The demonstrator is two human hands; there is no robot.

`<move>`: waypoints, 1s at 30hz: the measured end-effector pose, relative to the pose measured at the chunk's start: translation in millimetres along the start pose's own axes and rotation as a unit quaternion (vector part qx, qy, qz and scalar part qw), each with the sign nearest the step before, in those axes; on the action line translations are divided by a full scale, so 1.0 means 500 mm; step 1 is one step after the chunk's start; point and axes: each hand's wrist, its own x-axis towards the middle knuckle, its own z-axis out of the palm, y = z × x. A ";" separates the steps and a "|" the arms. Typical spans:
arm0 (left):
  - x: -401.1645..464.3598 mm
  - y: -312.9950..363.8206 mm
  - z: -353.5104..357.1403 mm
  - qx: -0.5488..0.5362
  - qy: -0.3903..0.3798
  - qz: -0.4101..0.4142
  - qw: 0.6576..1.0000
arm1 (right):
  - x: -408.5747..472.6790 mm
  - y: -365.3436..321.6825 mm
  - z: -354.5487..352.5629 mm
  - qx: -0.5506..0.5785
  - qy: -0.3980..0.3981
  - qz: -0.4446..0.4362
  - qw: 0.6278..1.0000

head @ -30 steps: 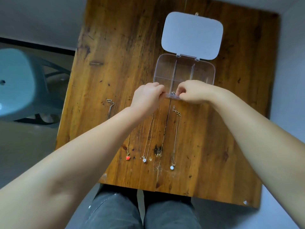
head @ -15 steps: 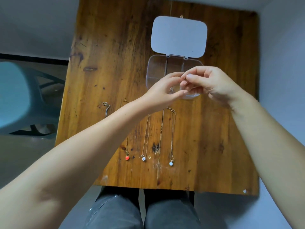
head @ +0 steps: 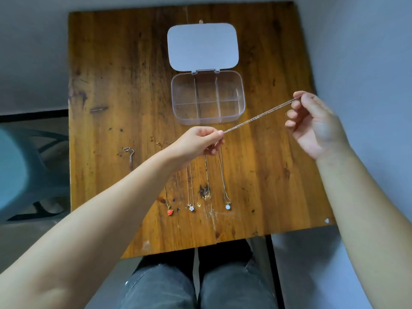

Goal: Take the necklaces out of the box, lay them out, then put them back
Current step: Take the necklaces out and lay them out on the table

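Observation:
A thin chain necklace (head: 258, 115) is stretched taut in the air above the table, just in front of the box. My left hand (head: 197, 142) pinches its lower end and my right hand (head: 312, 123) pinches its upper end. The clear plastic box (head: 242, 103) stands open with its compartments showing nothing inside; its grey lid (head: 202, 46) lies flat behind it. On the wooden table (head: 111, 74) lie the red-pendant necklace (head: 169, 211), the flower-pendant necklace (head: 191, 207), the round white-pendant necklace (head: 227, 206) and a plain chain (head: 130, 156) at the left.
A teal plastic chair (head: 20, 166) stands to the left of the table. Grey walls close in behind and to the right. My knees in grey trousers (head: 200, 284) sit under the near table edge.
Both hands came away from the front of the box, where they were pinched together, and moved apart. The necklace now hangs stretched between them, with the right hand far to the right.

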 end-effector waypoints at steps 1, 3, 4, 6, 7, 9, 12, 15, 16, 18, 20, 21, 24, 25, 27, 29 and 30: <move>0.000 -0.009 0.012 -0.016 -0.014 -0.014 1.000 | -0.007 0.002 -0.013 0.002 0.019 -0.007 1.000; -0.004 -0.030 0.044 -0.021 -0.038 -0.041 0.998 | -0.017 0.007 -0.034 -0.019 0.053 -0.023 0.998; -0.008 -0.043 0.064 -0.017 -0.048 -0.057 0.997 | -0.019 0.010 -0.043 -0.046 0.069 -0.030 0.996; -0.018 -0.070 0.107 -0.008 -0.066 -0.091 0.994 | -0.018 0.016 -0.055 -0.119 0.092 -0.038 0.988; -0.023 -0.084 0.130 -0.005 -0.074 -0.108 0.991 | -0.015 0.019 -0.057 -0.154 0.096 -0.037 0.983; -0.033 -0.109 0.177 -0.006 -0.082 -0.136 0.987 | -0.003 0.027 -0.055 -0.219 0.090 -0.032 0.971; -0.043 -0.137 0.239 -0.038 -0.035 -0.164 0.985 | 0.024 0.049 -0.048 -0.304 0.072 -0.016 0.950; -0.049 -0.158 0.284 -0.041 0.032 -0.185 0.981 | 0.050 0.074 -0.038 -0.379 0.038 0.013 0.925; -0.049 -0.164 0.298 -0.014 0.050 -0.186 0.981 | 0.058 0.081 -0.034 -0.398 0.028 0.021 0.917; -0.049 -0.176 0.321 0.067 0.087 -0.171 0.979 | 0.071 0.094 -0.030 -0.428 0.018 0.029 0.903; -0.046 -0.183 0.339 0.165 0.114 -0.142 0.969 | 0.082 0.104 -0.029 -0.459 0.011 0.029 0.888; -0.045 -0.185 0.347 0.211 0.118 -0.123 0.963 | 0.087 0.109 -0.029 -0.476 0.005 0.027 0.879; -0.036 -0.190 0.360 0.383 0.104 -0.034 0.917 | 0.098 0.124 -0.029 -0.564 -0.025 -0.006 0.825; -0.033 -0.192 0.361 0.425 0.100 -0.005 0.900 | 0.100 0.129 -0.029 -0.590 -0.032 -0.020 0.806; -0.027 -0.195 0.362 0.467 0.096 0.028 0.879 | 0.105 0.140 -0.028 -0.617 -0.043 -0.029 0.785; -0.023 -0.200 0.363 0.502 0.087 0.046 0.859 | 0.108 0.147 -0.027 -0.629 -0.046 -0.026 0.776; -0.023 -0.200 0.363 0.520 0.080 0.046 0.849 | 0.108 0.148 -0.027 -0.629 -0.046 -0.022 0.776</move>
